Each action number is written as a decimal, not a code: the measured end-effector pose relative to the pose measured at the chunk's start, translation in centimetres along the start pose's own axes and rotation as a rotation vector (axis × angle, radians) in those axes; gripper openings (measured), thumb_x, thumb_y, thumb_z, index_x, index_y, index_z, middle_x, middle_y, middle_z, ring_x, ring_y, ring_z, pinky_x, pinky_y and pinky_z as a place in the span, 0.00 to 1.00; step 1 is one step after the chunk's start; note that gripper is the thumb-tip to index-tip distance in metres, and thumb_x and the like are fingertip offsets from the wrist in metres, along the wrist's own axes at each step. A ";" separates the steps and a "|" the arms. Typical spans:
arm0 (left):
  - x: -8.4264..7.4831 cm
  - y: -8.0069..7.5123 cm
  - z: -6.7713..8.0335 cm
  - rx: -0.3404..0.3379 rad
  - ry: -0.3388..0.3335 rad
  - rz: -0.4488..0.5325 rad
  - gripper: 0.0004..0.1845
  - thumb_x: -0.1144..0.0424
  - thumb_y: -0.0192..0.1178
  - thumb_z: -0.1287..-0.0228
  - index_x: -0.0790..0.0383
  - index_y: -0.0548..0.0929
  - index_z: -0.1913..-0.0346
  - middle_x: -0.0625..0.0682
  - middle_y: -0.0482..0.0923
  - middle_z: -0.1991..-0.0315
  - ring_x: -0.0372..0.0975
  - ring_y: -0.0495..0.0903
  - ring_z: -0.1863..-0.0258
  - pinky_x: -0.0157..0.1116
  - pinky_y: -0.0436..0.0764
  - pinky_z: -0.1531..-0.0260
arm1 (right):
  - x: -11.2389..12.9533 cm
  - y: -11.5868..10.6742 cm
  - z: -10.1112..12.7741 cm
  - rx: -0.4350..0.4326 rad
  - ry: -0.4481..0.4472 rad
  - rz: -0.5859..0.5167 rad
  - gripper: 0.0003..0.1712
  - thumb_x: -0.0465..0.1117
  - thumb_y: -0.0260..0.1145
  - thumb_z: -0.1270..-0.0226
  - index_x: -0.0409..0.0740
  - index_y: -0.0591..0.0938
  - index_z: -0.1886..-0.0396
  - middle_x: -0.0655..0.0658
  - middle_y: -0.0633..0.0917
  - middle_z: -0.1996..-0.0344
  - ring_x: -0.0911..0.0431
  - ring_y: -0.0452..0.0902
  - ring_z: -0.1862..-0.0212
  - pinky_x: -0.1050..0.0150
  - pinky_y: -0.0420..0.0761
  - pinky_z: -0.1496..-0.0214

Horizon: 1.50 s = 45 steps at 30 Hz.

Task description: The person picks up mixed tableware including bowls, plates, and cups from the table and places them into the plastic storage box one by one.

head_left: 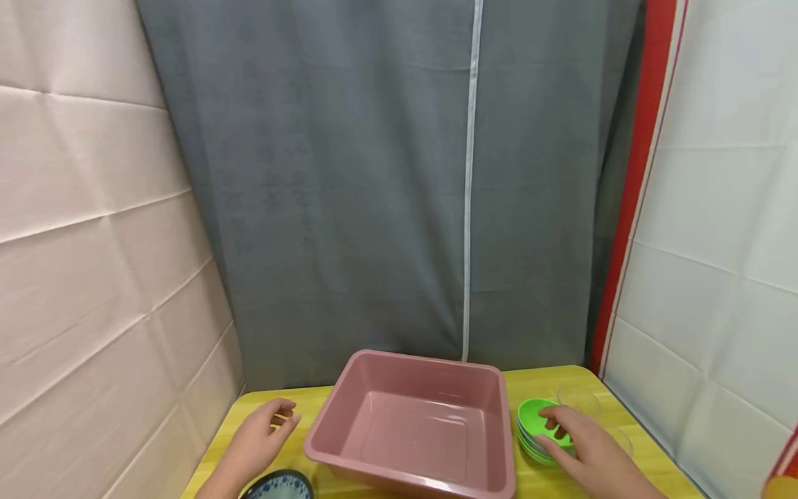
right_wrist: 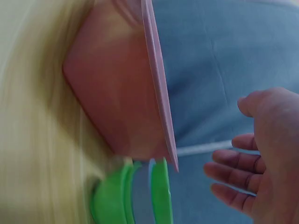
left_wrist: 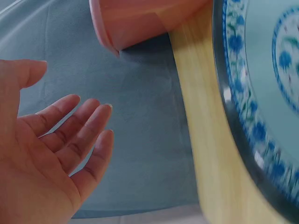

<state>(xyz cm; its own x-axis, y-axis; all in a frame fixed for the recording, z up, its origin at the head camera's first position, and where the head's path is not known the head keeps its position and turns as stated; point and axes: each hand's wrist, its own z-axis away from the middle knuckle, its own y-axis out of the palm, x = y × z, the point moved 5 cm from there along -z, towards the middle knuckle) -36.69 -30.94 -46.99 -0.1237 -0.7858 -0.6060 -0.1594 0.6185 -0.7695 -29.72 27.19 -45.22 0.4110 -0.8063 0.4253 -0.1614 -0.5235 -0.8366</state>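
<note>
My left hand (head_left: 257, 438) hovers left of the pink basin (head_left: 411, 433), its fingers loosely bent around nothing. Below it lies a plate with a blue floral rim (head_left: 280, 485), cut off by the frame's bottom edge; the left wrist view shows the plate (left_wrist: 254, 102) larger. On the other side, my right hand (head_left: 582, 443) is over a stack of bowls (head_left: 533, 419), green with a greyish one between. In the right wrist view the fingers of that hand (right_wrist: 261, 163) are apart from the bowls (right_wrist: 133, 196) and hold nothing.
The basin stands mid-table on a yellow wood-grain tabletop (head_left: 542, 478). Clear round dishes (head_left: 580, 398) sit at the right, behind and beside the bowls. A grey curtain (head_left: 361, 208) hangs at the back, with pale cloth walls (head_left: 711, 277) on both sides.
</note>
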 end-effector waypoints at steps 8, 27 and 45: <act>0.3 1.9 -1.7 0.042 -0.029 0.095 0.13 0.51 0.67 0.18 0.57 0.89 0.48 0.45 0.87 0.58 0.40 0.85 0.55 0.49 0.88 0.51 | 0.7 3.2 -0.4 0.105 0.122 -0.255 0.13 0.53 0.69 0.17 0.48 0.83 0.53 0.56 0.81 0.69 0.67 0.74 0.67 0.66 0.80 0.65; -0.3 4.8 -5.3 0.095 -0.075 0.227 0.18 0.55 0.62 0.15 0.66 0.84 0.39 0.52 0.83 0.57 0.43 0.87 0.59 0.45 0.88 0.57 | 1.4 7.7 -0.5 -0.015 0.598 -0.515 0.24 0.53 0.72 0.20 0.34 0.82 0.48 0.45 0.84 0.68 0.52 0.85 0.68 0.55 0.88 0.66; 0.4 6.1 -5.7 0.134 -0.097 0.230 0.14 0.54 0.63 0.17 0.64 0.88 0.50 0.50 0.85 0.61 0.42 0.82 0.63 0.41 0.83 0.62 | 1.9 9.4 -0.5 -0.058 0.593 -0.581 0.19 0.41 0.79 0.29 0.32 0.82 0.52 0.44 0.80 0.77 0.53 0.80 0.76 0.60 0.82 0.74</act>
<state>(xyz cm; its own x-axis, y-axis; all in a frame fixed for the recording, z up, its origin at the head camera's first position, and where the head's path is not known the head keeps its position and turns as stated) -43.26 -27.45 -50.81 -0.0467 -0.6249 -0.7793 -0.0062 0.7803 -0.6254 -30.93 20.56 -52.05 -0.0948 -0.4064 0.9088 -0.1222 -0.9012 -0.4157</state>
